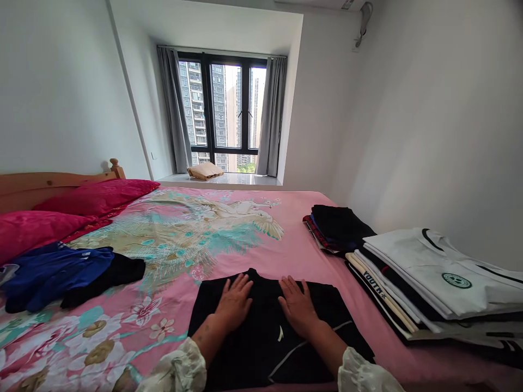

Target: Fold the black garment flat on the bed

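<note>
A black garment (261, 337) with a pale logo and a thin grey line lies spread flat on the bed near me. It looks like a shirt, with its collar end pointing away. My left hand (236, 300) rests flat on its upper left part, fingers stretched out. On the upper right part lies my right hand (297, 305), also flat with fingers extended. Neither hand grips anything. The near edge of the garment runs partly behind my forearms and toward the bottom of the view.
Right of the garment stands a stack of folded shirts (425, 272), a white one on top. Behind it sits a smaller pile of dark clothes (341, 223). Crumpled blue and black clothes (61, 275) lie at left, near red pillows (102, 196). A floral sheet (229, 245) covers the bed.
</note>
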Demonstrator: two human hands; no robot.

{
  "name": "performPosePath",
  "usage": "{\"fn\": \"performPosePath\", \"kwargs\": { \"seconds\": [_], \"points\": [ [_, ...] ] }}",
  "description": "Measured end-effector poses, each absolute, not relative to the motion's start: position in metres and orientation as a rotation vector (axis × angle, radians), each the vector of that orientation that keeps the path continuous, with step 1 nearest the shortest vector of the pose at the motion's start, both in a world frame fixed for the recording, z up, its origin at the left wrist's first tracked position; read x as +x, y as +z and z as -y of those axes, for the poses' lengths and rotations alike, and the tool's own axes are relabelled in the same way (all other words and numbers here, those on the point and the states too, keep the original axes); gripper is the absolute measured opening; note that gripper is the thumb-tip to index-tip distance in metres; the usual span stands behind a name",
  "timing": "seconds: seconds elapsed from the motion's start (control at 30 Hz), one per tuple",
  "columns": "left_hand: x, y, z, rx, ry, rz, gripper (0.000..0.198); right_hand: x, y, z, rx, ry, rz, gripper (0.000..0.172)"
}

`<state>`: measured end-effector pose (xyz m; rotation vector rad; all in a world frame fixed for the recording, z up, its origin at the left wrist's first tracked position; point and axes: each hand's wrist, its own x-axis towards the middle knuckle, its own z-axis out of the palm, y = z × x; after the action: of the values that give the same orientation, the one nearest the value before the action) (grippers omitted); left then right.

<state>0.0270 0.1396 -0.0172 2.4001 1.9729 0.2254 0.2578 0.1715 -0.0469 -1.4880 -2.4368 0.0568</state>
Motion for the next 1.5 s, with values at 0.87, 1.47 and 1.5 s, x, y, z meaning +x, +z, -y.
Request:
{"fn": "performPosePath", "kwargs": {
  "seconds": [0.87,1.47,1.5],
  "points": [
    [0.032,-0.029,-0.123,2.292,0.169,-2.229,0.053,0.309,-0.051,-0.18,-1.878,-0.086,2.284,0.056],
    [-0.049,-0.055,-0.036,2.276,0.21,-2.217,0.058,0.413,-0.101,-0.116,-1.888,-0.058,2.033,0.055],
    [-0.049,-0.056,-0.035,2.29,0.236,-2.223,0.057,0.413,-0.103,-0.115,-1.857,-0.062,2.003,0.055]
  ]
}}
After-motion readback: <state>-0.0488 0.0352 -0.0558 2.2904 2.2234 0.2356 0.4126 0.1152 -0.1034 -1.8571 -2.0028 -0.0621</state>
